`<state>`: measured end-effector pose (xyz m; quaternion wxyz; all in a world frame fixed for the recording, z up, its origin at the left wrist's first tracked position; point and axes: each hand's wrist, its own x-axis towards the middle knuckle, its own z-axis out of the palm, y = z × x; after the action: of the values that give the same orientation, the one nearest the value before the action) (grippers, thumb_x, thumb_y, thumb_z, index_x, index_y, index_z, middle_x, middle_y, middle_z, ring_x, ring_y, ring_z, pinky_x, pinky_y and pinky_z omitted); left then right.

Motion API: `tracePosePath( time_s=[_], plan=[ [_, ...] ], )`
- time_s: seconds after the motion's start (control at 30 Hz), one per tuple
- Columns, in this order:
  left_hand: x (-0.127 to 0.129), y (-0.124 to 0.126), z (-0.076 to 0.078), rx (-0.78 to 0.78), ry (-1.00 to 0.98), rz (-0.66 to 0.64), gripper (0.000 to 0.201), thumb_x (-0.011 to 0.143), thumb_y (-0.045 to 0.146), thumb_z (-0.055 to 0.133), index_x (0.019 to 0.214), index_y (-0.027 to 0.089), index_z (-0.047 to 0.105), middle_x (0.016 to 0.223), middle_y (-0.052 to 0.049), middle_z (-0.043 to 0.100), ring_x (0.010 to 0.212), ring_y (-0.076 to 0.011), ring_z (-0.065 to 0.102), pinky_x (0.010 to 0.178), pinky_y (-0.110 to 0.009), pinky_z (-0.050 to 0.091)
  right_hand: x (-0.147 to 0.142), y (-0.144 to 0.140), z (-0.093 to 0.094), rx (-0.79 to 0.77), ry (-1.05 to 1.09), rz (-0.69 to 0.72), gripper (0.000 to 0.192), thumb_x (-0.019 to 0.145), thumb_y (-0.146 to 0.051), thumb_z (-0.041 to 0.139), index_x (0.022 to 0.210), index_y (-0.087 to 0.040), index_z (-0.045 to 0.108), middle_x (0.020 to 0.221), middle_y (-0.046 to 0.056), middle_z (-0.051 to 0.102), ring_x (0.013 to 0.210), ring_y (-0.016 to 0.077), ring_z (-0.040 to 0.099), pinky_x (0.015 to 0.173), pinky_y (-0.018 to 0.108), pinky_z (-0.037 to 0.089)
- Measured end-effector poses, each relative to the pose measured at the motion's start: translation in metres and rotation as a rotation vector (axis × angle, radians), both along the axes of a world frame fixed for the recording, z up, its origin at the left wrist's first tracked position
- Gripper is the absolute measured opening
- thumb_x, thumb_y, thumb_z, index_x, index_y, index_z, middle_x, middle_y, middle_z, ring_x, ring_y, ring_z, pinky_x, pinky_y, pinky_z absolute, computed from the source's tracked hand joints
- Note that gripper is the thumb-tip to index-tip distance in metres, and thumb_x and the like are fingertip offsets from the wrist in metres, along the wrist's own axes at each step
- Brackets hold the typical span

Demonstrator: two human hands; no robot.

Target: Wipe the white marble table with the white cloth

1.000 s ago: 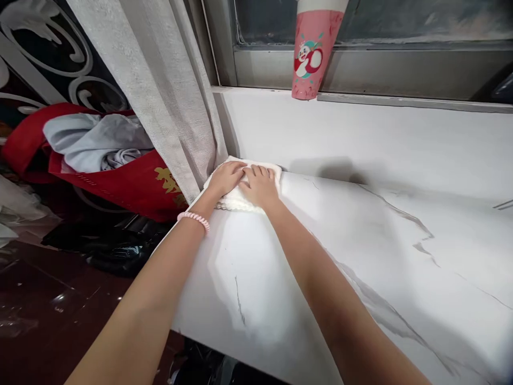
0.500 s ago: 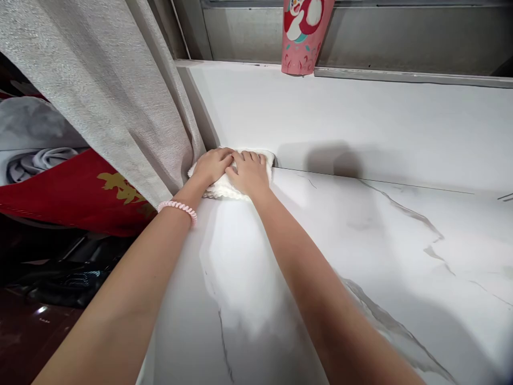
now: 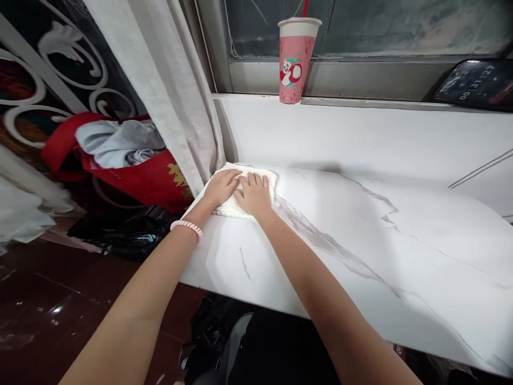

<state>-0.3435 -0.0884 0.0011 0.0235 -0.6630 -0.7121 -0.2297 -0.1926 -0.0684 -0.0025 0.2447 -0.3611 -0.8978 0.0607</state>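
Fingers (image 3: 232, 175) of the left hand (image 3: 220, 188) lie flat and close together on a white cloth (image 3: 232, 206); those of the right hand (image 3: 255, 197), just beside them, are flat and slightly spread. Neither hand pinches the cloth, which rests on a white marbled desk (image 3: 441, 224), just to the right of the foot of a pale curtain (image 3: 172, 85).

Compared with half a second ago, both hands and the cloth keep to this corner by the curtain; it is mainly the view that has widened. The handling of the cloth therefore seems to stay in one place. A pink cup (image 3: 296, 67) right of the curtain now shows its rim, and a phone (image 3: 479, 84) has come into sight farther right.

The palms and much of the cloth's middle are hidden. The phone is cut off at the side, the cup's red straw (image 3: 305, 8) at the top. Left of the curtain, and partly behind it, a red bag (image 3: 136, 184) holds grey clothes (image 3: 120, 140). Dark shapes (image 3: 280, 347) below the desk, nearer than the curtain, are too dim to name.
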Motion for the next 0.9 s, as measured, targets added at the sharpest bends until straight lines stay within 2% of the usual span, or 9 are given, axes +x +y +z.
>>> tracePosePath(
  time_s=[0.17,0.3,0.43,0.6,0.67,0.73,0.8,0.9],
  plan=[
    [0.012,-0.062,0.002,-0.001,0.016,0.002,0.045,0.092,0.032,0.032,0.125,0.019,0.06,0.134,-0.008,0.061,0.128,-0.0219,0.051,0.113,-0.04,0.035,0.011,-0.056,0.0,0.0,0.031,0.028,0.041,0.095,-0.031,0.045,0.131,-0.013,0.055,0.143,0.019,0.05,0.135,0.0313,0.039,0.115,0.055,0.021],
    [0.038,-0.108,0.003,0.031,0.083,0.117,0.045,0.093,0.031,0.03,0.124,0.018,0.059,0.131,-0.01,0.062,0.125,-0.0247,0.053,0.11,-0.042,0.037,0.028,-0.086,-0.002,0.014,0.023,0.119,0.04,0.095,-0.031,0.046,0.13,-0.014,0.056,0.144,0.017,0.049,0.135,0.0303,0.039,0.116,0.053,0.02],
    [0.079,-0.15,0.0,0.029,0.154,0.201,0.045,0.095,0.029,0.027,0.127,0.017,0.057,0.13,-0.013,0.061,0.124,-0.0277,0.053,0.109,-0.046,0.037,0.063,-0.111,-0.001,0.013,0.015,0.223,0.042,0.095,-0.031,0.046,0.133,-0.016,0.055,0.146,0.015,0.048,0.137,0.029,0.038,0.118,0.05,0.019],
    [0.125,-0.189,-0.005,0.012,0.226,0.167,0.048,0.097,0.027,0.023,0.134,0.015,0.051,0.137,-0.014,0.057,0.131,-0.0284,0.047,0.112,-0.048,0.034,0.116,-0.143,0.0,-0.01,0.01,0.299,0.047,0.096,-0.034,0.044,0.138,-0.013,0.051,0.149,0.017,0.044,0.14,0.0312,0.034,0.119,0.052,0.016],
    [0.135,-0.193,-0.005,-0.013,0.25,0.142,0.048,0.097,0.026,0.024,0.135,0.014,0.05,0.14,-0.015,0.055,0.133,-0.0296,0.046,0.112,-0.05,0.032,0.13,-0.147,0.0,-0.027,0.007,0.318,0.049,0.096,-0.034,0.045,0.139,-0.012,0.049,0.15,0.017,0.042,0.141,0.0312,0.032,0.12,0.053,0.015],
    [0.142,-0.186,-0.005,-0.042,0.264,0.133,0.048,0.096,0.025,0.025,0.136,0.013,0.05,0.141,-0.017,0.053,0.134,-0.0312,0.045,0.111,-0.052,0.032,0.138,-0.14,-0.001,-0.049,0.006,0.318,0.049,0.095,-0.034,0.047,0.139,-0.013,0.049,0.149,0.016,0.044,0.141,0.0306,0.033,0.12,0.052,0.016],
    [0.147,-0.168,-0.004,-0.067,0.264,0.127,0.048,0.096,0.025,0.026,0.136,0.012,0.049,0.141,-0.018,0.052,0.134,-0.0322,0.044,0.111,-0.052,0.031,0.142,-0.123,-0.003,-0.064,0.005,0.312,0.048,0.094,-0.034,0.048,0.138,-0.014,0.05,0.148,0.016,0.046,0.14,0.0304,0.035,0.119,0.053,0.017],
    [0.152,-0.125,-0.001,-0.091,0.25,0.118,0.047,0.096,0.025,0.028,0.135,0.011,0.049,0.141,-0.018,0.052,0.133,-0.0318,0.044,0.11,-0.051,0.03,0.143,-0.081,-0.005,-0.063,-0.01,0.291,0.048,0.093,-0.034,0.049,0.136,-0.014,0.053,0.146,0.015,0.048,0.138,0.0307,0.037,0.118,0.052,0.019]
  ],
)
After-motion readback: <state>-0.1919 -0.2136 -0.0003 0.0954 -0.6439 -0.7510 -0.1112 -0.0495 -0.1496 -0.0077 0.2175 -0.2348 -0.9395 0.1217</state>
